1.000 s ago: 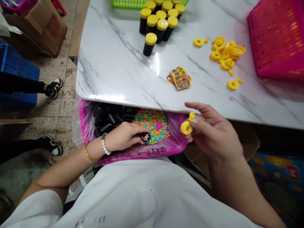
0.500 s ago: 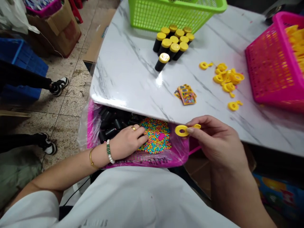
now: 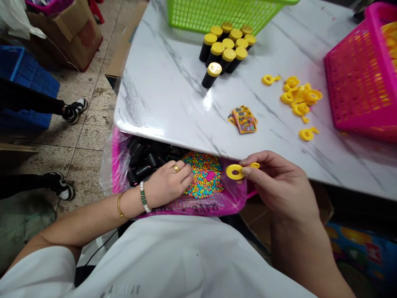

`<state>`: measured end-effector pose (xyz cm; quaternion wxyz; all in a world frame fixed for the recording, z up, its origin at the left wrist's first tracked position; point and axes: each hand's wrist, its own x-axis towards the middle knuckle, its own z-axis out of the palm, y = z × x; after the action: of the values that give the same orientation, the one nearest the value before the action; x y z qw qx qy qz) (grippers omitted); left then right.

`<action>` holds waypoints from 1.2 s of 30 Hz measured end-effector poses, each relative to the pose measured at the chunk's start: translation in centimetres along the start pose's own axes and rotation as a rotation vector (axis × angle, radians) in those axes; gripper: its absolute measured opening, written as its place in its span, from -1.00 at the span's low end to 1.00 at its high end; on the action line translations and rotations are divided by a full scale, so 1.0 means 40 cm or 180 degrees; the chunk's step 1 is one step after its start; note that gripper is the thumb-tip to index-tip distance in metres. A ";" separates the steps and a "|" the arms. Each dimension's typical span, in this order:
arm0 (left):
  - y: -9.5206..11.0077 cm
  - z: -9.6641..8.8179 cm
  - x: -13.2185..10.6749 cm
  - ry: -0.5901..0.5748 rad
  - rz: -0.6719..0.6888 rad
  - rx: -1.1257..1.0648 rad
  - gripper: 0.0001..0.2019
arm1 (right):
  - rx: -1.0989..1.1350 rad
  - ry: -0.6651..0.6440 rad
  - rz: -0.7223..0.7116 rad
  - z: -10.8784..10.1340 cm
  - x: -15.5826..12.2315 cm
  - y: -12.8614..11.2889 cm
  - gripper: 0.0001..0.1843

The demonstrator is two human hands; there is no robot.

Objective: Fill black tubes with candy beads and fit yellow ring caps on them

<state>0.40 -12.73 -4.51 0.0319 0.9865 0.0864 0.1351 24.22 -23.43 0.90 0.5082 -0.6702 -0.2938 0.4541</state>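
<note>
My left hand is in the pink tray, at the border between the black tubes and the small multicoloured candy balls. Its fingers are curled together and point down; the fingertips are hidden, so what they hold does not show. Between thumb and fingers, my right hand pinches a yellow plastic ring with a smaller loop attached. This ring hangs over the tray's right end, beside the table edge. A small pink piece lies on the candy balls.
On the marbled table stand several black tubes with yellow caps, before a green basket. Small printed cards and loose yellow rings lie further right, near a pink basket. Another person's shoe shows at left.
The view has shifted slightly. My left hand stays at the candy balls, its fingers drawn a little closer together. My right hand still pinches the yellow ring, almost unmoved.
</note>
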 end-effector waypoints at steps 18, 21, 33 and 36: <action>-0.025 -0.087 0.027 0.1348 -0.1125 -0.2587 -0.75 | 0.0708 -0.0687 0.0514 0.066 0.020 -0.029 -0.69; -0.052 -0.111 0.039 0.1674 -0.1121 -0.1834 -0.78 | 0.0651 -0.0754 0.0367 0.093 0.042 -0.050 -0.71; -0.131 -0.101 0.061 0.1224 -0.1383 -0.1184 -0.84 | 0.0157 -0.1072 0.0111 0.234 0.169 -0.118 -0.71; -0.128 -0.102 0.061 0.1108 -0.1433 -0.1202 -0.81 | 0.0238 -0.0982 0.0260 0.236 0.174 -0.114 -0.69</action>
<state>0.77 -7.11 -0.38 0.2278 0.8816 0.2796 0.3046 18.84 -12.16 2.38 0.4628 -0.5845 -0.3238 0.5826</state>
